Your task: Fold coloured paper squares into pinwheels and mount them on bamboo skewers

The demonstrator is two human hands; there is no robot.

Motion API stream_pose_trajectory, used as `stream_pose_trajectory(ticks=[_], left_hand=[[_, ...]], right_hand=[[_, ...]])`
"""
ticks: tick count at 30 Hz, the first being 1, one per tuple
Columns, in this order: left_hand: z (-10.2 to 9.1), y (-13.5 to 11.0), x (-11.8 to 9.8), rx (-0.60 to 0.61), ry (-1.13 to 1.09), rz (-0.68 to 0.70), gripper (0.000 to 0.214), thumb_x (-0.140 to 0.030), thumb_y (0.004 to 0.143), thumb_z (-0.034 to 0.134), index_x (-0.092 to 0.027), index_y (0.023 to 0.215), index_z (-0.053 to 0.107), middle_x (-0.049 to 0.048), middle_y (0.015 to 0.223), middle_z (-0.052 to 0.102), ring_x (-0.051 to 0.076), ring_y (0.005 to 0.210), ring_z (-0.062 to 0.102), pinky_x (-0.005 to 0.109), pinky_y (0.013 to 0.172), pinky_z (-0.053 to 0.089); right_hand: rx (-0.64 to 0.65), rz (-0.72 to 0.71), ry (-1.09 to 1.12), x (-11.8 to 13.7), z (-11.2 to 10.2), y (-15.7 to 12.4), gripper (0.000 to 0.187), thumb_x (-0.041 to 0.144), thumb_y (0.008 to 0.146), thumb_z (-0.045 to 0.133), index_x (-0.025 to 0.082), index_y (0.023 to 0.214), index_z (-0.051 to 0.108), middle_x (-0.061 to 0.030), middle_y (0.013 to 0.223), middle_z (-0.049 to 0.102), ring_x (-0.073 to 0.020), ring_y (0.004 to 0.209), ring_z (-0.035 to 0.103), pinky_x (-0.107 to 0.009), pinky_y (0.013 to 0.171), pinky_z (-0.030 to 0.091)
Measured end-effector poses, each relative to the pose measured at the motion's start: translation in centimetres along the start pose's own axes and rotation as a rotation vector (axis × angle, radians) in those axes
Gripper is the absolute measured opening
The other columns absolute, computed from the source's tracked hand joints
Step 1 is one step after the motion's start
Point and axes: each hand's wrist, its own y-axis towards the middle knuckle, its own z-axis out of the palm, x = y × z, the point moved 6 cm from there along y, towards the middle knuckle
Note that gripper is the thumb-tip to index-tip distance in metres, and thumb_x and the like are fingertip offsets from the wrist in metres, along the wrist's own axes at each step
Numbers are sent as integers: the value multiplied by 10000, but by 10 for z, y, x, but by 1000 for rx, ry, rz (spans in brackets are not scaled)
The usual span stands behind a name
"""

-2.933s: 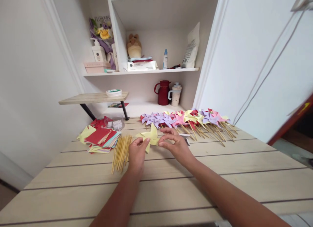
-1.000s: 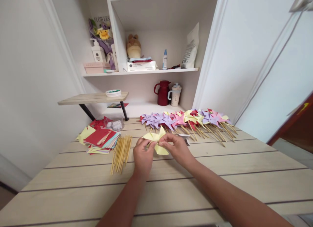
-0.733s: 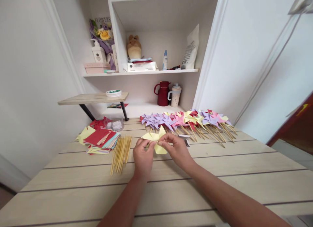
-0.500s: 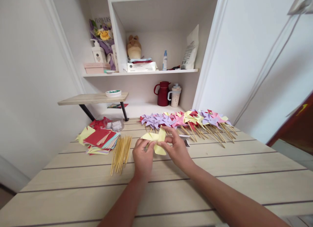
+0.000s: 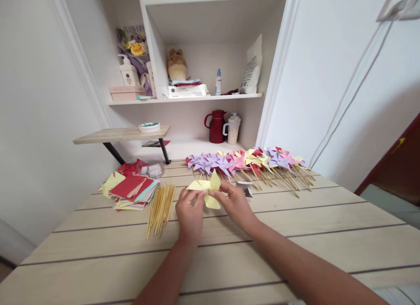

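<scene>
A yellow paper pinwheel [image 5: 213, 203] is held above the table between my two hands, its blades folded in toward the middle. My left hand [image 5: 190, 211] pinches it from the left, thumb near the centre. From the right, my right hand [image 5: 234, 204] grips it with thumb and fingers, the thumb tip also at the centre. Whether a pin sits under the thumbs is hidden. Left of my left hand lies a bundle of thin wooden sticks [image 5: 160, 208]. Beyond my right hand is a small open box [image 5: 244, 189], partly hidden.
Many finished pinwheels on sticks [image 5: 243, 160] lie along the table's back. Stacked coloured paper [image 5: 131, 187] and a clear container [image 5: 152, 169] are at the left, near a small raised wooden stand [image 5: 121, 133]. A red jug [image 5: 216, 126] and a cup [image 5: 233, 129] stand behind.
The right fingers have come down from the pinwheel's upper blade, which now stands up as a point. The left hand keeps its pinch. The view has shifted slightly.
</scene>
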Motion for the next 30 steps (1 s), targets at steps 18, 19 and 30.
stream_pose_trajectory(ticks=[18, 19, 30], left_hand=[[7, -4, -4, 1, 96, 190, 173, -211, 843, 638, -224, 703, 739, 38, 783, 693, 199, 808, 637, 328, 767, 525], [6, -4, -4, -6, 107, 186, 165, -211, 843, 637, -224, 714, 739, 39, 793, 694, 200, 811, 636, 332, 774, 524], [2, -5, -1, -18, 133, 99, 101, -239, 838, 650, -234, 816, 748, 46, 860, 703, 214, 845, 647, 356, 822, 520]], right_hand=[[-54, 90, 79, -1, -3, 0, 333, 478, 846, 617, 194, 670, 611, 5, 627, 574, -157, 616, 509, -265, 573, 405], [-57, 86, 82, 0, -3, 0, 324, 471, 838, 627, 197, 667, 613, 4, 632, 582, -160, 623, 518, -266, 580, 415], [26, 148, 321, -8, 1, 2, 241, 426, 770, 719, 186, 774, 695, -13, 747, 667, -163, 685, 578, -276, 642, 458]])
